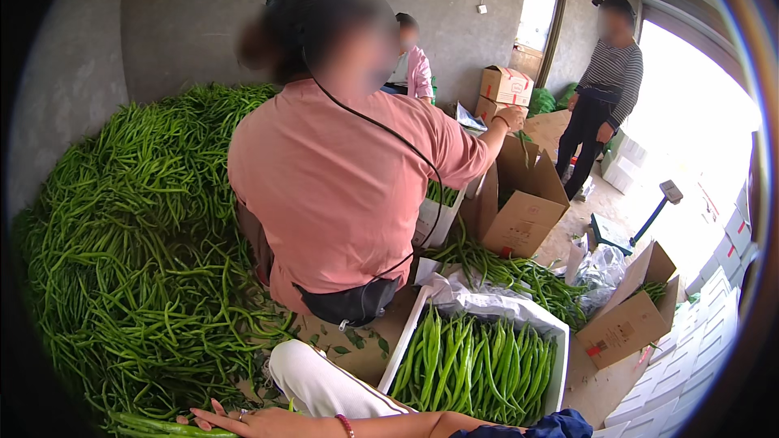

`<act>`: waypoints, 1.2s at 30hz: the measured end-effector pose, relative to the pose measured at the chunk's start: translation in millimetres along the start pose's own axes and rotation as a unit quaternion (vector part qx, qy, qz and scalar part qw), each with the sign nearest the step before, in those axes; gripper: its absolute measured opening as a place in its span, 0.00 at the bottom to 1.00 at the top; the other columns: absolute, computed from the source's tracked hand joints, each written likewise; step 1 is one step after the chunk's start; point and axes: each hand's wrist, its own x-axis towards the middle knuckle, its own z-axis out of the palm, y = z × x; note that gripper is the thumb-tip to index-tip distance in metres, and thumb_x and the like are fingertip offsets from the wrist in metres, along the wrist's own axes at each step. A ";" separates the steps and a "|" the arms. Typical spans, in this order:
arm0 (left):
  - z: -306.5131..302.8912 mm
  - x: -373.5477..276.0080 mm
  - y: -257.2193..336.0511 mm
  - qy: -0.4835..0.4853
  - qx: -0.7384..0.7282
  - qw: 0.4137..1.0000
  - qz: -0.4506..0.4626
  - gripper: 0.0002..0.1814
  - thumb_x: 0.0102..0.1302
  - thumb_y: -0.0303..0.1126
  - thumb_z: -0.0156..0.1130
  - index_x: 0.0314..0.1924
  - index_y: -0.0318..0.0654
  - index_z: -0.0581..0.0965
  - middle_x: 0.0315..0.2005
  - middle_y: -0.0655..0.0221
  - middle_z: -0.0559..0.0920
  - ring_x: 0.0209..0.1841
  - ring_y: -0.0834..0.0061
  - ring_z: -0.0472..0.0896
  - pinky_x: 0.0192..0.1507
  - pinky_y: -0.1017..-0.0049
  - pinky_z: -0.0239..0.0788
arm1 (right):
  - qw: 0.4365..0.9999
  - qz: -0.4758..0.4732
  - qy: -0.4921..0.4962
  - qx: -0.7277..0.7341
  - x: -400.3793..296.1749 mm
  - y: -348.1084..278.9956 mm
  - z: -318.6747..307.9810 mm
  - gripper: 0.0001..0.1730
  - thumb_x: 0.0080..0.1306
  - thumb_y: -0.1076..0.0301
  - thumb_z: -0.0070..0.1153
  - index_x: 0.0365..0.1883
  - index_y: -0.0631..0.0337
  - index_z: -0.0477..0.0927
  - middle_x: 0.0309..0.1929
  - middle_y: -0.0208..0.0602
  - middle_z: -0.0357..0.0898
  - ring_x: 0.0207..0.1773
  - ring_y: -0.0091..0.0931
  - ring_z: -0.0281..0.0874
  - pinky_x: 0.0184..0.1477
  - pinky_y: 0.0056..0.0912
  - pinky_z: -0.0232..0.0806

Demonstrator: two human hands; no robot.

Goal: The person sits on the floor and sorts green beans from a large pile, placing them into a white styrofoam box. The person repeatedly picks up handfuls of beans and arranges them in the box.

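My right hand (252,423) reaches across the bottom edge to the left, with a ring on a finger and a red bead bracelet on the wrist. Its fingers lie over a small bunch of long green peppers (161,426); the frame's edge cuts off the grip. My left hand is out of view. Beyond the hand rises a large heap of loose green peppers (140,267). Right of my white-trousered knee stands a white foam box (563,371), where long green peppers (471,371) lie side by side in rows, with plastic film (475,292) folded at its far side.
A co-worker in a pink shirt (341,194) sits ahead, reaching over an open cardboard carton (523,213). Another carton (627,325) and stacked white foam pieces (688,353) stand right. Loose peppers (517,274), a platform scale (608,234) and two other people are farther off.
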 end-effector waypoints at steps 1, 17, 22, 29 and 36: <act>1.8 -0.8 -1.8 -0.001 -0.003 1.000 -0.001 0.25 0.58 0.35 0.46 0.56 0.33 0.63 0.49 0.59 0.68 0.51 0.64 0.67 0.52 0.66 0.58 | 1.000 -0.005 0.016 0.002 -2.4 2.3 2.3 0.56 0.41 0.65 0.60 0.65 0.49 0.39 0.31 0.50 0.73 0.31 0.44 0.71 0.33 0.40 0.62; -1.4 2.2 3.2 0.011 0.036 0.998 -0.055 0.23 0.58 0.36 0.47 0.52 0.33 0.64 0.47 0.60 0.68 0.49 0.65 0.67 0.51 0.65 0.58 | 0.993 -0.033 0.112 -0.007 -0.2 8.8 19.9 0.54 0.40 0.69 0.58 0.64 0.54 0.43 0.50 0.44 0.61 0.51 0.40 0.62 0.46 0.37 0.62; -6.3 2.8 -0.2 -0.024 0.039 0.999 -0.018 0.26 0.58 0.37 0.46 0.55 0.33 0.62 0.52 0.59 0.66 0.54 0.65 0.64 0.54 0.66 0.55 | 0.992 -0.039 0.119 -0.009 0.0 6.1 18.3 0.51 0.42 0.68 0.57 0.64 0.54 0.45 0.50 0.44 0.62 0.42 0.40 0.68 0.39 0.37 0.64; -3.4 1.9 -1.3 -0.006 0.058 0.998 0.010 0.27 0.58 0.37 0.45 0.57 0.32 0.61 0.54 0.59 0.64 0.56 0.65 0.62 0.56 0.66 0.53 | 0.989 -0.038 0.140 -0.001 1.8 4.3 19.5 0.48 0.44 0.67 0.57 0.63 0.54 0.48 0.46 0.45 0.64 0.37 0.41 0.70 0.35 0.37 0.65; -9.9 4.2 -4.3 -0.005 0.076 0.996 0.042 0.29 0.58 0.37 0.43 0.58 0.31 0.59 0.58 0.60 0.60 0.60 0.65 0.58 0.60 0.67 0.48 | 0.987 -0.040 0.154 0.013 2.1 3.6 20.7 0.47 0.45 0.65 0.58 0.63 0.52 0.49 0.45 0.45 0.65 0.38 0.40 0.70 0.37 0.37 0.65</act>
